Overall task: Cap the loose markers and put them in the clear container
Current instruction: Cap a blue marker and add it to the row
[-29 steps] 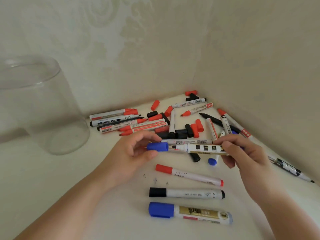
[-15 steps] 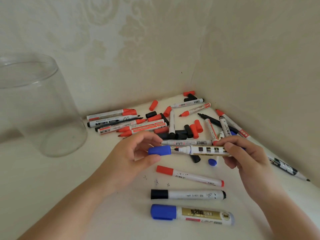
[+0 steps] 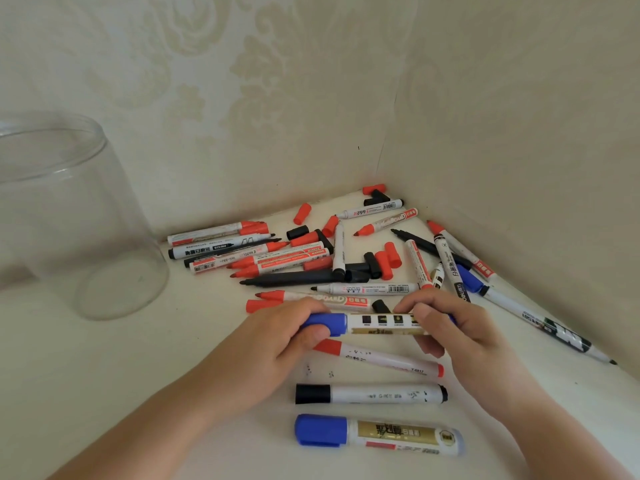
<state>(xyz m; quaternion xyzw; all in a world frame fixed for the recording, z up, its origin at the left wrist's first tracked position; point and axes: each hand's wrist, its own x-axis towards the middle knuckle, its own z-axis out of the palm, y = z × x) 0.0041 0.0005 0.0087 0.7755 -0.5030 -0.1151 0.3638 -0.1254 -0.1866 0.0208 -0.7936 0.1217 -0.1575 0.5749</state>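
Observation:
I hold a white marker [image 3: 384, 323] level above the table between both hands. My left hand [image 3: 280, 341] grips its blue cap [image 3: 327, 323], which sits on the marker's left end. My right hand [image 3: 450, 327] grips the barrel's right part. Three capped markers lie in a row below my hands: a red-capped one [image 3: 381, 358], a black-capped one [image 3: 370, 393] and a blue-capped one [image 3: 377, 434]. Behind my hands a pile of loose markers [image 3: 277, 261] and separate red and black caps [image 3: 384, 261] fills the corner. The clear container [image 3: 69, 216] stands upright at the far left.
Two papered walls [image 3: 485, 133] meet at the corner behind the pile. A long thin black-and-white marker [image 3: 543, 323] lies along the right wall. The white table [image 3: 104, 375] stretches between the container and my left arm.
The blue cap and the marker's tip have come together; the cap now sits on the marker. Both hands moved closer to each other and slightly lower.

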